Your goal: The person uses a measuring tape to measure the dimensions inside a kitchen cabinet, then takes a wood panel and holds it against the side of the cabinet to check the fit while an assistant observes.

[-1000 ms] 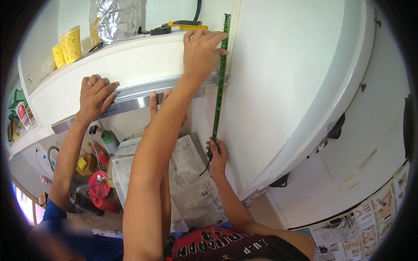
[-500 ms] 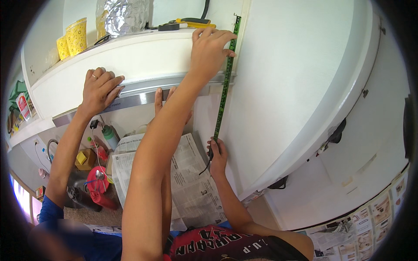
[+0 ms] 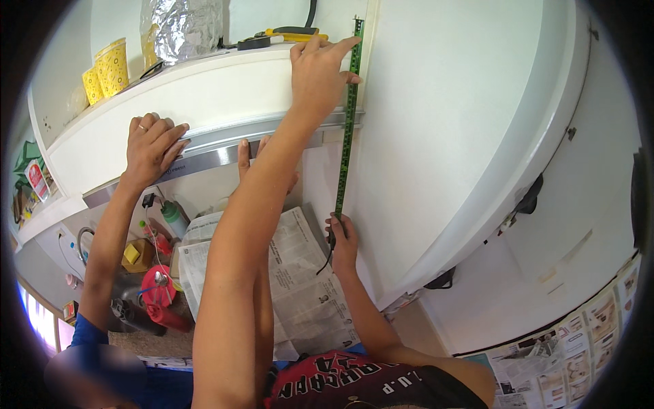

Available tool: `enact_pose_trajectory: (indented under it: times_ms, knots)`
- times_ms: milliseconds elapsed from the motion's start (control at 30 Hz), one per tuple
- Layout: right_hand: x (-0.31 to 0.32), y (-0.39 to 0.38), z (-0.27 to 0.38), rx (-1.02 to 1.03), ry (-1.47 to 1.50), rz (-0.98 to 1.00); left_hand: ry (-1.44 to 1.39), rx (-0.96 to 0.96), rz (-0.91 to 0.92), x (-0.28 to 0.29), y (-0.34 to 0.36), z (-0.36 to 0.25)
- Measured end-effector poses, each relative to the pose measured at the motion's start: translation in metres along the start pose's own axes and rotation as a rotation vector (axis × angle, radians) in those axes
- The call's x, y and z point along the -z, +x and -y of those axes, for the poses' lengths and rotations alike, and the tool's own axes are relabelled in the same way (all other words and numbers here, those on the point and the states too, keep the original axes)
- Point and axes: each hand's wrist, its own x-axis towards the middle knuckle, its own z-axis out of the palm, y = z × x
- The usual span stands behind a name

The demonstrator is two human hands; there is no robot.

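2 yellow patterned cups (image 3: pixel 107 66) sit far left on top of the white fridge (image 3: pixel 204 102), stacked or side by side; contents can't be seen from this angle. Below them, a co-worker's hand (image 3: pixel 153 146) lies flat on the fridge's front edge above the chrome strip (image 3: pixel 225 151), fingers spread. Under that, clutter on the counter: green-capped bottle (image 3: pixel 174 218), contents not readable, a small yellow cup (image 3: pixel 133 253), red tool (image 3: pixel 160 293). Foil-wrapped bundle (image 3: pixel 184 27) on the fridge top, closed up so what's inside is hidden. Newspaper (image 3: pixel 300 286) spread below, centre. Third hand (image 3: pixel 251 153) mostly hidden behind the forearm, can't tell whose. Yellow/black hand tool (image 3: pixel 289 34) lies on top just behind the fingers.

Left hand (image 3: pixel 319 75) is up high, palm down on the fridge top's corner, fingers extended, index tip pressing the upper end of the green tape measure (image 3: pixel 347 129) vs the white panel; no wrap-around grip. Tape runs straight down the seam beside the big white door (image 3: pixel 463 136). Right hand (image 3: pixel 344 240) has the lower end, fingers curled shut round it, black cord (image 3: pixel 327 260) dangling from the fist. More newspaper (image 3: pixel 579 347) on the floor far right
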Motion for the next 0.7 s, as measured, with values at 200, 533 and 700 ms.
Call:
enact_pose_trajectory:
  times_ms: [200, 533, 700]
  knots:
    - [-0.005, -0.005, 0.010, -0.022, -0.009, -0.037, -0.007, -0.003, -0.008, 0.001, -0.001, 0.000]
    - [0.003, 0.001, 0.001, -0.004, -0.028, -0.001, -0.006, -0.036, -0.035, 0.000, -0.001, 0.000]
    - [0.004, 0.004, -0.001, -0.005, -0.018, -0.008, 0.005, -0.039, -0.037, 0.000, -0.001, 0.002]
